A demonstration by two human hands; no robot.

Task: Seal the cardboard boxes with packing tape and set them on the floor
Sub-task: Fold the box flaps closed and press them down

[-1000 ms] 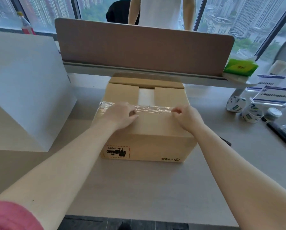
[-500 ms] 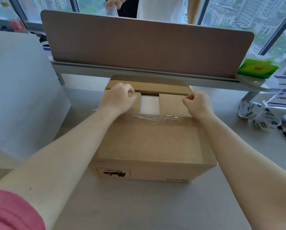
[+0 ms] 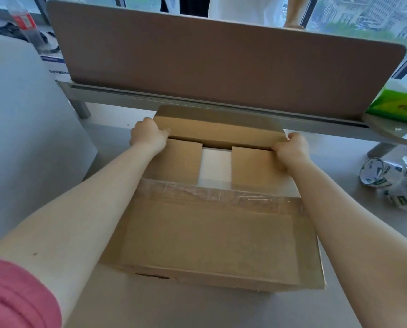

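2 hands are on the far flap (image 3: pixel 219 134) of the cardboard box (image 3: pixel 209 233), which sits on the desk (image 3: pixel 174 311) just in front of the divider panel (image 3: pixel 221 55). The left hand (image 3: pixel 148 136) is clenched on the flap's left end and the right hand (image 3: pixel 291 147) pinches its right end. The near flap already lies flat, with a strip of clear packing tape (image 3: pixel 221 194) wrinkled along its far edge. 2 short side flaps are folded in, and something white (image 3: pixel 215 165) shows in the gap between them.

Judging by the panels, the board is stiff yet creases easily, so the far flap is best held at both ends, as now, and brought down evenly to meet the taped edge. The tape looks thin and clingy and will likely need smoothing from the middle outward. The weight cannot be told, so lifting with both hands under the base seems safest. Spare tape rolls (image 3: pixel 386 181) lie on the right.
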